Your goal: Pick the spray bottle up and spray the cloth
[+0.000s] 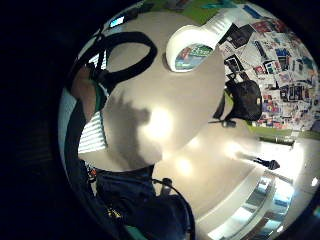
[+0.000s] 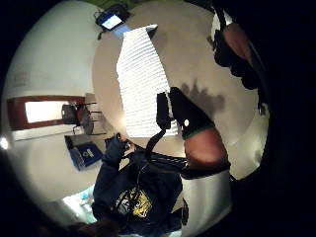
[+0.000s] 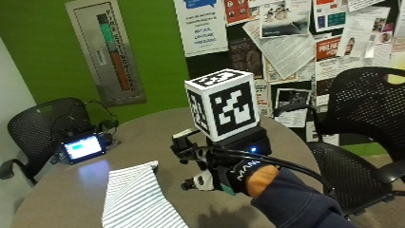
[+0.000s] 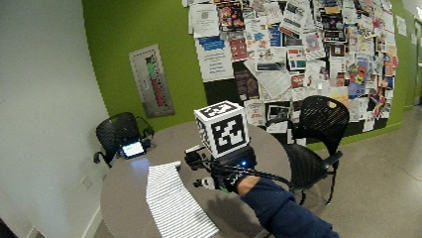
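Note:
My gloved right hand [image 3: 237,173] hovers above the round table [image 3: 152,133], to the right of the striped cloth [image 3: 136,199]. The cloth lies flat near the table's front left and also shows in the thumb side palm view [image 2: 140,84]. A white spray bottle [image 1: 192,45] with a green label is on the table in the little finger side palm view, well apart from the palm. In the outside views my hand and what it wears hide the bottle. A bare finger [image 2: 237,42] shows at the picture's edge, and nothing is in the hand.
A small device with a lit screen [image 3: 83,148] sits at the table's left edge. One black mesh chair [image 3: 367,109] stands to the right and another [image 3: 44,123] behind the device. A wall of posters lies beyond the table.

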### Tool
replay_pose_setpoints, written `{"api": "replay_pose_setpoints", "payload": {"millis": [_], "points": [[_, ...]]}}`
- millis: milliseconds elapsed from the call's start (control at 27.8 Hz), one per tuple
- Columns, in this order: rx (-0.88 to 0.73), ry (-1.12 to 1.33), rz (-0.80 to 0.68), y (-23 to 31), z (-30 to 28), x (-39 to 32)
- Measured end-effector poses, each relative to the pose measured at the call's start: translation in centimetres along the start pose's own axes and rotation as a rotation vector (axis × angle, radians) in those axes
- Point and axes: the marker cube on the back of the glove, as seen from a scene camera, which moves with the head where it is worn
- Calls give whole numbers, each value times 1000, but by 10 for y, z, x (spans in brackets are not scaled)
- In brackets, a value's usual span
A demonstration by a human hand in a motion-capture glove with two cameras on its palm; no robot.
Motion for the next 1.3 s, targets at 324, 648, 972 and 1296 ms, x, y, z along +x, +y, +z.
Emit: {"api": "replay_pose_setpoints", "payload": {"millis": [324,648,972,1296], "points": [[3,3,-6,2,3,-2],[55,3,19,17,0,19],[333,-53,234,111,-19,155],[372,-127,443,141,-51,226]]}}
